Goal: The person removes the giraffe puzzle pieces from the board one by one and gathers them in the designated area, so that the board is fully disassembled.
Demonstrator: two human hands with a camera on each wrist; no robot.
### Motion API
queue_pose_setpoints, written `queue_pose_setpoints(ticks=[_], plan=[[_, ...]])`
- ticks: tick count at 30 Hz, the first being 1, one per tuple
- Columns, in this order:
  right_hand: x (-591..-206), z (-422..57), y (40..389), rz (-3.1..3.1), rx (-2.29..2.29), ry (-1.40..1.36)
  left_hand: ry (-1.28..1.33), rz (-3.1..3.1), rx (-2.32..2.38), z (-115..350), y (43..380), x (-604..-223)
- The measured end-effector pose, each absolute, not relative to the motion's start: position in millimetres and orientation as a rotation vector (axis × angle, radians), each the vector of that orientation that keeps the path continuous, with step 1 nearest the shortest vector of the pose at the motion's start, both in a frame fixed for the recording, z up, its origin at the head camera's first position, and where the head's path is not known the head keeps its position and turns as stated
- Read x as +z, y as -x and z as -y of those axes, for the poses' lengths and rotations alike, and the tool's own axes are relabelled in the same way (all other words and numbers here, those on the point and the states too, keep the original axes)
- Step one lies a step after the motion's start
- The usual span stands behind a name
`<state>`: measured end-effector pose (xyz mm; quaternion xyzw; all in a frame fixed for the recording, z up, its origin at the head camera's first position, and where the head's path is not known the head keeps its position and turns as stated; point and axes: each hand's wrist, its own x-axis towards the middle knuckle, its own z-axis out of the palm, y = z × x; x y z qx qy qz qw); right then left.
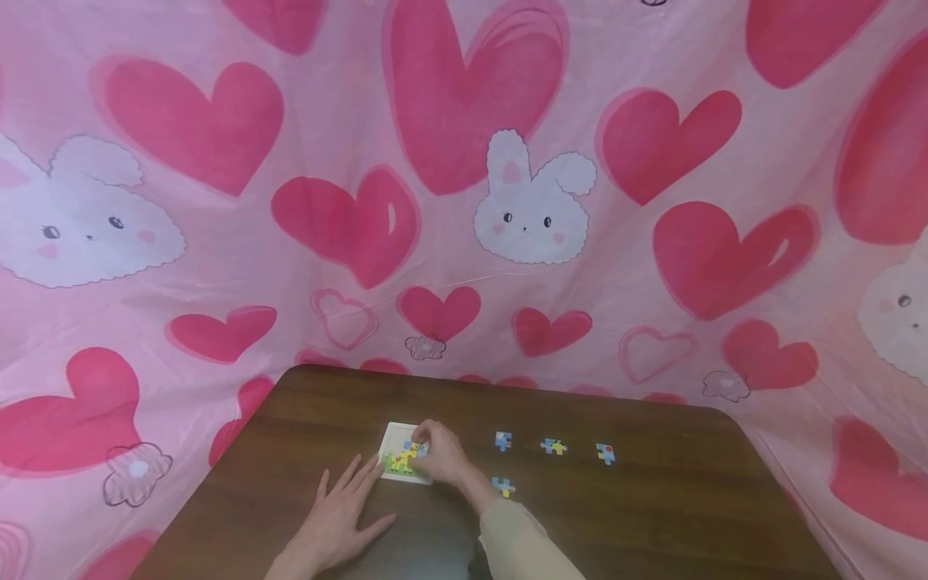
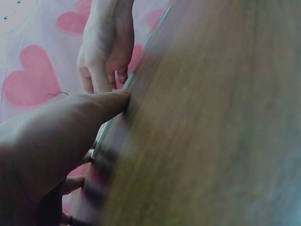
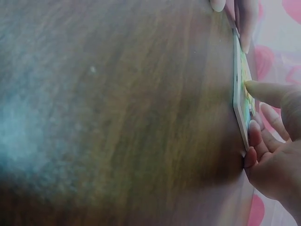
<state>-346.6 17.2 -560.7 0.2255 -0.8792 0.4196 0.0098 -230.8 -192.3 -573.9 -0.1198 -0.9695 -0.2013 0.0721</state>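
Observation:
A white-rimmed puzzle tray (image 1: 406, 481) lies on the table, with joined pieces showing a yellow giraffe (image 1: 401, 461) on green and blue. My left hand (image 1: 337, 515) lies with fingers spread, its fingertips at the tray's left edge. Over the tray's right side, my right hand (image 1: 442, 457) bends its fingers and pinches a puzzle piece (image 1: 421, 451) against the picture, mostly hidden by the fingers. In the right wrist view, the right thumb (image 3: 265, 92) meets the picture surface while other fingers curl by the tray's edge (image 3: 236, 75).
Loose puzzle pieces lie right of the tray: a blue and red one (image 1: 503, 440), a yellow and blue one (image 1: 554, 446), another with red (image 1: 605, 453), and one (image 1: 503, 486) beside the right forearm. A pink heart-patterned cloth (image 1: 449, 242) hangs behind the brown table (image 1: 652, 499).

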Motion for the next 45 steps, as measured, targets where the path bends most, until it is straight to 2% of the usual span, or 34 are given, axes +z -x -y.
queue_pose_setpoints(ticks=[10,28,45], plan=[[-552,-14,334,2.823,1.284,-0.627,0.365,2.935,-0.592,191,228,-571],[-560,-13,339,2.804,1.157,-0.668,0.366,2.899,-0.604,193,229,-577],[-556,-15,334,2.773,1.355,-0.648,0.362,2.937,-0.631,192,230,-571]])
